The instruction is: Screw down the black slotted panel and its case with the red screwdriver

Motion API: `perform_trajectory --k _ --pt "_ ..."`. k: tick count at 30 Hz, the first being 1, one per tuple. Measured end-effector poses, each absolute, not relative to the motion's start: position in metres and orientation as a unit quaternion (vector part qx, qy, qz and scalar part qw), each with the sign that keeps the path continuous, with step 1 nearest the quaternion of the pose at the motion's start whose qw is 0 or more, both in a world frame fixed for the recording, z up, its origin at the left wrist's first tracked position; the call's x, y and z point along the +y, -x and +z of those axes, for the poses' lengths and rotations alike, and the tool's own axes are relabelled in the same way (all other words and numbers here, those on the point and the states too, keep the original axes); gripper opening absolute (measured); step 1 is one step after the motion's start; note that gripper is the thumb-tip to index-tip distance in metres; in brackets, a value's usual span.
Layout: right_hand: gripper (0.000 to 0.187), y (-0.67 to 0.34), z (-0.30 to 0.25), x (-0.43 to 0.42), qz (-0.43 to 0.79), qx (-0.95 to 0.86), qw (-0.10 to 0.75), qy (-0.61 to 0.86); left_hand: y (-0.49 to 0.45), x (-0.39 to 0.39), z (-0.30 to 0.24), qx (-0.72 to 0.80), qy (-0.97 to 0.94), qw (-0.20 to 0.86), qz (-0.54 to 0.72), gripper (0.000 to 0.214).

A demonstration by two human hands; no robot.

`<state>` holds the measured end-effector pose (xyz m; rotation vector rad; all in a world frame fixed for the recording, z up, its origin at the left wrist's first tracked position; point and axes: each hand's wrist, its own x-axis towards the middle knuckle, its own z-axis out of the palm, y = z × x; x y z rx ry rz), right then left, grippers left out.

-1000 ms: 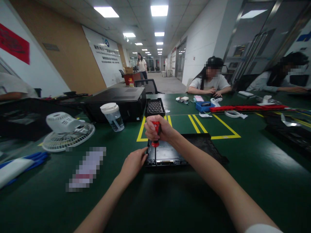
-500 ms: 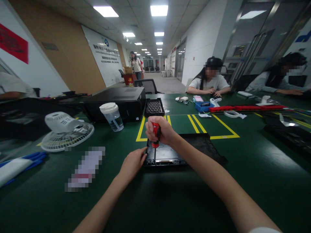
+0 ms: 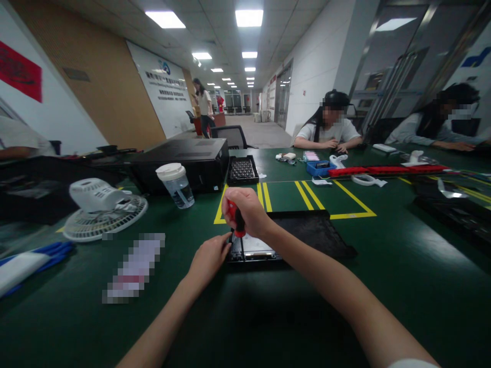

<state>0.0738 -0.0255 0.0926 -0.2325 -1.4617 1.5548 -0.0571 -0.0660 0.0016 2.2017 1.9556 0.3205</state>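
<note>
My right hand [image 3: 245, 210] grips a red-handled screwdriver [image 3: 235, 217] held upright, its tip down at the near left corner of a flat black device [image 3: 261, 251] with a silver panel. That device lies in a black tray [image 3: 318, 237] on the green table [image 3: 245, 317]. My left hand [image 3: 209, 260] rests on the table with its fingertips touching the device's left edge; it holds nothing.
A small white fan [image 3: 102, 209] lies at the left, a lidded plastic cup [image 3: 175, 185] beside a black box [image 3: 184, 162]. A black parts tray [image 3: 243, 170] sits behind yellow floor-tape lines [image 3: 345, 204]. Two people [image 3: 330, 128] sit at the far side; another stands in the corridor.
My right hand with the screwdriver has shifted slightly left and down, the handle now tilted. The standing person in the corridor has walked left. My left hand stays put.
</note>
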Motion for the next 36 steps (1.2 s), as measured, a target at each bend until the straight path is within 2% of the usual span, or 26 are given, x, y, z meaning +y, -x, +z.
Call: perform_trajectory --k 36 --pt "0.03 -0.047 0.09 -0.048 0.409 -0.6 0.616 0.307 0.055 -0.068 0.007 0.652 -0.751 0.067 0.082 0.028"
